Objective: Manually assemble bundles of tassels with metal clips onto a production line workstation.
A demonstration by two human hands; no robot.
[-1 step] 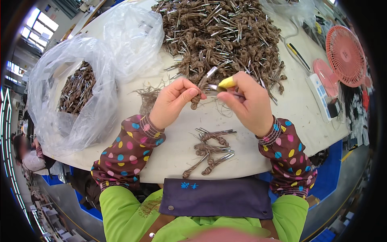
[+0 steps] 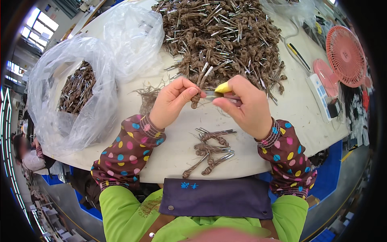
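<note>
Between the thumb and fingertips of my left hand (image 2: 174, 99) is a brown knotted cord (image 2: 195, 101), its two metal tips pointing up and away. My right hand (image 2: 248, 105) is closed round small metal thread snips (image 2: 211, 94), whose blades reach the cord beside my left fingertips. A yellow cover (image 2: 222, 87) shows at the tip of my right index finger. Past both hands rises a big heap of similar knotted cords (image 2: 225, 40). Nearer to me, several more cords (image 2: 211, 149) lie in a small group on the pale table (image 2: 169, 161).
At left, a clear plastic bag (image 2: 42, 101) stands open with more cords inside; another clear bag (image 2: 131, 44) lies behind it. Loose brown thread scraps (image 2: 149, 99) lie beside my left hand. On the right are a pink fan (image 2: 344, 56), a power strip (image 2: 320, 97) and a yellow-and-black cutter (image 2: 298, 55).
My right hand has shifted slightly left, bringing the snips closer to the cord. The cord's two metal tips now show apart from each other. My left hand has hardly moved.
</note>
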